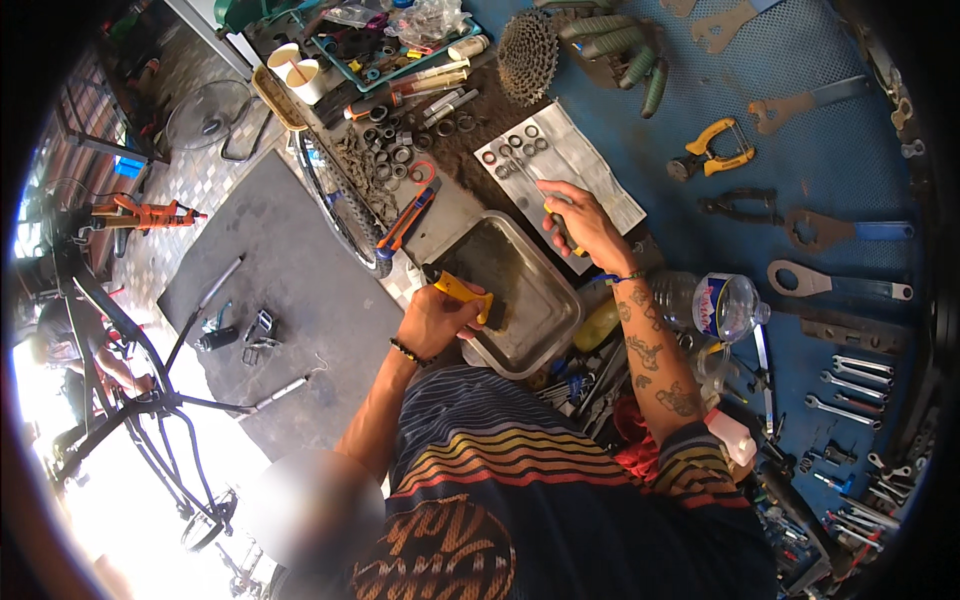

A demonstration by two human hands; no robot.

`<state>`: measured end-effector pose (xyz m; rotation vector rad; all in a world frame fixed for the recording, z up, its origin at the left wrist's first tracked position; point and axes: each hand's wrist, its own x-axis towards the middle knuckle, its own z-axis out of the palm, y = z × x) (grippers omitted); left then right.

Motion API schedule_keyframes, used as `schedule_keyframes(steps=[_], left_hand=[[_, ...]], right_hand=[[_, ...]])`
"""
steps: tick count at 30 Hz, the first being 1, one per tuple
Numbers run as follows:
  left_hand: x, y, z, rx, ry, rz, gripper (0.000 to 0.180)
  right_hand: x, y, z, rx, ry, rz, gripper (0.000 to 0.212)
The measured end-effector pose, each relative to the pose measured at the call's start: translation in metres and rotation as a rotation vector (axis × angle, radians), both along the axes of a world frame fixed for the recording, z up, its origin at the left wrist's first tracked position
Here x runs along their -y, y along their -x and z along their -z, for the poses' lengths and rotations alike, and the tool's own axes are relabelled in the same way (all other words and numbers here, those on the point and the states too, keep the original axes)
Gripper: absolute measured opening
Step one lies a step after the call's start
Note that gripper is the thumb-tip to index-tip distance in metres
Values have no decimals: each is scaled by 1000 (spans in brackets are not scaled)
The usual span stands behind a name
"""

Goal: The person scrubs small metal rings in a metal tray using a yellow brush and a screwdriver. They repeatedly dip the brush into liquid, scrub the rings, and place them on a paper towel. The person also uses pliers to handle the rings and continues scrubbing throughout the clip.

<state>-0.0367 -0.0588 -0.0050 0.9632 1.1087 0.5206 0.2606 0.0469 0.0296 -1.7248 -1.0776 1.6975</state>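
My left hand [440, 318] is closed around a yellow brush [462, 288], its dark bristles over the near left part of a shallow metal tray [572, 312]. A little dark liquid lies in the tray. My right hand [583, 225] grips a screwdriver-like tool with a yellow and dark handle [575, 246]. Its thin shaft points toward several small dark rings [530, 131] laid out on a printed paper sheet [600, 188]. Whether the tip touches a ring, I cannot tell.
An orange and blue utility knife [408, 218] lies left of the tray, near a bicycle tire [340, 205]. Loose rings [402, 155] and a cassette [528, 58] are farther back. A plastic bottle [728, 305] stands by my right forearm. Tools hang on the blue board [740, 230].
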Motion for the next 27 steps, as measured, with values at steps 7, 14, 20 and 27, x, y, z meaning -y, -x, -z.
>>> schedule_keyframes(steps=[7,14,20,27], left_hand=[[3,3,-2,-6,9,7,32],[11,10,4,-3,26,-1,31],[15,10,8,-16,6,2,31],[15,6,4,11,-22,-4,31]], right_hand=[[0,-10,13,-610,233,276,50],[5,-10,9,-537,178,241,47],[7,-7,0,-453,130,186,48],[3,4,10,-82,-75,103,44]])
